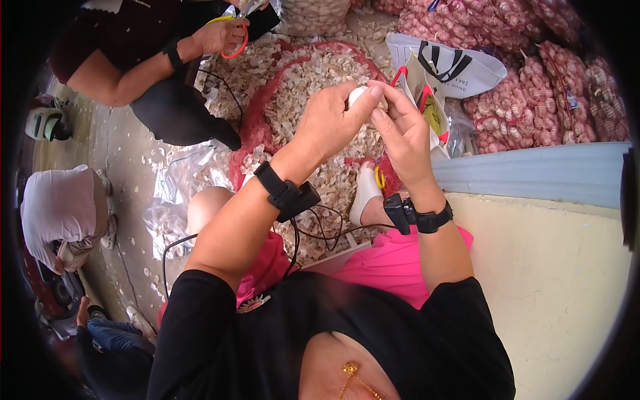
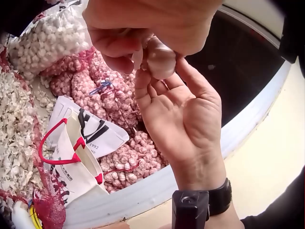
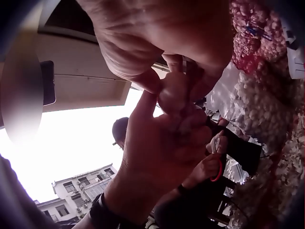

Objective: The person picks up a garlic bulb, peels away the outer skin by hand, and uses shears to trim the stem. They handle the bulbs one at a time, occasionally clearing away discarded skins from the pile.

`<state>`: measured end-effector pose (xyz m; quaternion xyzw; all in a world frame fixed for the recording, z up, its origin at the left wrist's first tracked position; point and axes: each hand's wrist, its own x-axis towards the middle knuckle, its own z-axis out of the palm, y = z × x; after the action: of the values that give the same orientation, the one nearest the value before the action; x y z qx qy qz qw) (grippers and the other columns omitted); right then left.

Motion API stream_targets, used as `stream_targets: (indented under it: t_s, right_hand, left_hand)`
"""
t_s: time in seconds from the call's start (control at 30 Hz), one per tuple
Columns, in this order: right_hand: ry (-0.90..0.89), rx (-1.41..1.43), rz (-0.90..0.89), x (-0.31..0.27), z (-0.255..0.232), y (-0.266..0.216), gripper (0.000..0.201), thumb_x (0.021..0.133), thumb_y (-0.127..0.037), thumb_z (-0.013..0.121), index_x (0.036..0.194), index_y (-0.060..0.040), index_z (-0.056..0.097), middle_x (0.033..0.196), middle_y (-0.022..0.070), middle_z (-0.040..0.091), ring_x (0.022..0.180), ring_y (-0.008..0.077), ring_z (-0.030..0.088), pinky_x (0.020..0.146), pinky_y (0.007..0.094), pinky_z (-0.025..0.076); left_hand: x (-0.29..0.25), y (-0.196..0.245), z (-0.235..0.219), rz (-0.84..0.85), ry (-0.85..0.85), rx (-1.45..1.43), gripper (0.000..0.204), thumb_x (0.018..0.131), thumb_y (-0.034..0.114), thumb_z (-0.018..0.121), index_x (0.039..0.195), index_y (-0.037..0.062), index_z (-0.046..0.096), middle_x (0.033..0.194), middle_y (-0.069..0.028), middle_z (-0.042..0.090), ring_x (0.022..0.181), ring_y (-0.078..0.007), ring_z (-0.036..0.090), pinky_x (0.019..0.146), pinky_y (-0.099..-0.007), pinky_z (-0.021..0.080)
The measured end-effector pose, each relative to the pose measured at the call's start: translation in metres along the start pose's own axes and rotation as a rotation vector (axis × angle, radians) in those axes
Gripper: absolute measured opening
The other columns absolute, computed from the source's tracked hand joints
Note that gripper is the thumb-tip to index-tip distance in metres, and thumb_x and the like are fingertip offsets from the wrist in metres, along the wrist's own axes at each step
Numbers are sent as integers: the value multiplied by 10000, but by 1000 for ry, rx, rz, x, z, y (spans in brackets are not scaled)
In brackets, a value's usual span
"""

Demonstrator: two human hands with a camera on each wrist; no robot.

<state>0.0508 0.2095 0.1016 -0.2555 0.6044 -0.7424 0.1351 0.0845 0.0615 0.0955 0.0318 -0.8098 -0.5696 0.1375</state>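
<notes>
A pale garlic bulb (image 1: pixel 357 97) is held up between both hands over the peelings. My left hand (image 1: pixel 331 121) grips it, the thumb laid across its side in the head view. From the other side, my right hand (image 1: pixel 408 137) pinches it with thumb and curled fingertips. In the left wrist view the rounded, shiny side of the garlic bulb (image 2: pixel 161 61) shows between the left fingers above and the right hand's upturned palm (image 2: pixel 183 117). Seen from the right wrist, the garlic bulb (image 3: pixel 172 95) is shaded and partly covered by fingers.
Dry garlic peelings (image 1: pixel 320 87) heap below on red netting. Net sacks of garlic (image 1: pixel 513 100) and a white tote bag (image 1: pixel 460 70) stand to the right, beyond a pale ledge (image 1: pixel 533 172). At upper left another person's hand (image 1: pixel 223 35) holds red-handled scissors (image 1: pixel 238 48). Black cables (image 1: pixel 327 223) hang below the wrists.
</notes>
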Motion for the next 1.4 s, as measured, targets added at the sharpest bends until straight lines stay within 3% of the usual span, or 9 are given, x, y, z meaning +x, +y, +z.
stream_targets:
  t_s: [0.3, 0.37, 0.7, 0.8, 0.87, 0.97, 1.17, 1.3, 1.4]
  right_hand:
    - [-78, -26, 8, -2, 0, 0, 394, 955, -83, 592, 1307, 79, 520, 1235, 94, 561, 1136, 155, 558, 975, 285, 446]
    - [-86, 79, 45, -2, 1, -3, 392, 961, -83, 581, 1317, 66, 518, 1245, 98, 569, 1140, 154, 558, 991, 293, 438]
    - [-85, 507, 187, 3, -2, 4, 438, 966, -149, 580, 1355, 16, 463, 1255, 117, 576, 1183, 187, 545, 1010, 344, 452]
    - [-77, 496, 299, 3, -2, 3, 443, 970, -169, 581, 1360, 3, 458, 1222, 112, 586, 1093, 182, 589, 931, 341, 504]
    - [-140, 376, 353, 0, -8, 8, 419, 978, -184, 576, 1338, -1, 467, 1170, 104, 602, 934, 155, 627, 814, 310, 534]
    - [-40, 207, 351, -4, 3, 10, 387, 985, -219, 570, 1292, 2, 488, 1095, 94, 615, 797, 142, 629, 709, 292, 541]
    - [-34, 272, 316, -3, -2, 7, 379, 1003, -304, 547, 1246, -15, 508, 982, 75, 620, 778, 145, 627, 624, 267, 521]
    - [27, 199, 332, -9, 14, 12, 374, 1018, -363, 506, 1177, -26, 541, 906, 61, 611, 694, 112, 586, 576, 234, 466]
    - [83, 101, 316, -14, 12, 18, 392, 1016, -398, 499, 1147, -32, 552, 900, 58, 603, 673, 96, 559, 547, 231, 433]
  left_hand:
    - [1, -13, -6, 75, 79, 53, 469, 1010, 342, 437, 758, -12, 613, 702, -238, 617, 692, -424, 615, 603, -477, 460]
    - [3, -14, -8, 143, 144, 41, 478, 1053, 348, 406, 816, -13, 613, 608, -63, 538, 570, -130, 520, 514, -348, 394]
    - [-3, 0, -2, -380, 24, -598, 393, 1023, 416, 478, 942, 80, 664, 756, 39, 618, 569, -21, 503, 461, -180, 391]
    - [0, -10, -2, -330, 131, -519, 409, 1028, 393, 475, 906, 51, 663, 695, -20, 617, 548, -84, 533, 461, -252, 410]
    - [0, -7, -6, 86, 257, 317, 398, 1020, 297, 464, 828, -2, 645, 699, -188, 640, 586, -355, 604, 564, -433, 470]
    - [-5, 2, -2, 153, 198, 309, 384, 1007, 272, 463, 803, -8, 629, 743, -255, 612, 683, -452, 590, 624, -502, 467]
    - [-4, -2, -3, -81, 156, 27, 376, 996, 274, 477, 771, 4, 610, 698, -231, 614, 693, -432, 613, 627, -506, 483]
    - [-7, -2, 4, 265, 184, 385, 322, 999, 236, 501, 825, -13, 608, 685, -232, 602, 635, -423, 593, 568, -448, 460]
    - [-9, -5, 13, 152, 148, 241, 330, 1004, 252, 497, 842, -15, 605, 652, -217, 583, 597, -395, 588, 567, -442, 459]
